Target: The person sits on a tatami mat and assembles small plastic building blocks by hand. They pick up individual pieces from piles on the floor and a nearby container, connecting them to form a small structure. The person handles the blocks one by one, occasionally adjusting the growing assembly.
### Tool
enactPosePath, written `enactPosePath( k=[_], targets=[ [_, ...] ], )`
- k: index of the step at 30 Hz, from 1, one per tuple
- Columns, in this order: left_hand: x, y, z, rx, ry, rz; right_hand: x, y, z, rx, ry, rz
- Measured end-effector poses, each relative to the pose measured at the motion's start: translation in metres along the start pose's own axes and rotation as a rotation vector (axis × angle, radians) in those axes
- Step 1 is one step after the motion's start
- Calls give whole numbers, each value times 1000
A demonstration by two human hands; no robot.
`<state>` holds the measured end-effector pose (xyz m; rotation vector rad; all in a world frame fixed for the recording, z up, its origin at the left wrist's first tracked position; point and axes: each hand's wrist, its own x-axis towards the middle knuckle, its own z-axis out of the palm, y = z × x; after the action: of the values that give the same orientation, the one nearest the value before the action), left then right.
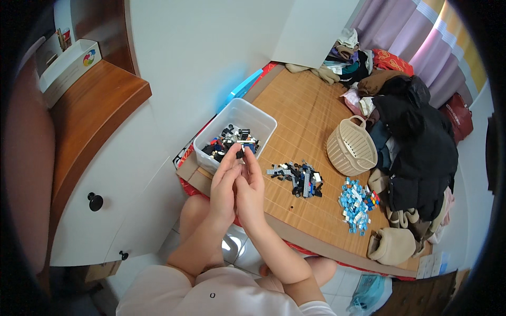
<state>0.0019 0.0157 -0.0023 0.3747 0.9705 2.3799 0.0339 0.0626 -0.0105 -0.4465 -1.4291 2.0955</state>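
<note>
My left hand (223, 185) and my right hand (250, 192) are close together at the near rim of a translucent plastic bin (265, 129). Their fingers point away from me. Between the fingertips is a small black building brick (240, 154), with both hands closed around it; the palms are turned inward and hidden. Inside the bin lie mixed building bricks (243, 132), mostly black and white with some blue and red. To the right of my hands is a loose pile of black and grey bricks (300, 179) on the bamboo mat (303, 113).
A beige woven-look basket (351, 150) stands farther right. Nearer me are blue and white pieces (354, 206) and a puzzle cube (372, 199). Black clothing (421, 142) is heaped at the right. A blue lid (244, 87) leans behind the bin. A white cabinet (113, 174) rises at left.
</note>
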Motion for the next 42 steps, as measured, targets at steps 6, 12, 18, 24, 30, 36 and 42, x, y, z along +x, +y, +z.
enactPosePath(
  k=[6, 12, 18, 24, 30, 36, 42],
  targets=[
    [5, 13, -4, 103, 37, 109, 9, 8, 9, -14, -41, -59],
    [5, 17, -6, 136, 49, 171, 7, 5, 7, -37, -43, -43],
    [-1, 11, 2, 94, 11, 133, -1, -4, -1, -66, -2, -76],
    [-11, -10, 11, 110, -102, 98, -14, -16, -23, -53, 99, -26],
    [-9, -45, 20, 216, -159, -60, -26, 2, -82, -71, 206, -53],
    [15, -103, 5, 402, -92, -91, -45, 16, -145, -62, 443, -13],
    [55, -161, -21, 884, -98, 118, -41, 15, -194, -129, 566, -38]
  ],
)
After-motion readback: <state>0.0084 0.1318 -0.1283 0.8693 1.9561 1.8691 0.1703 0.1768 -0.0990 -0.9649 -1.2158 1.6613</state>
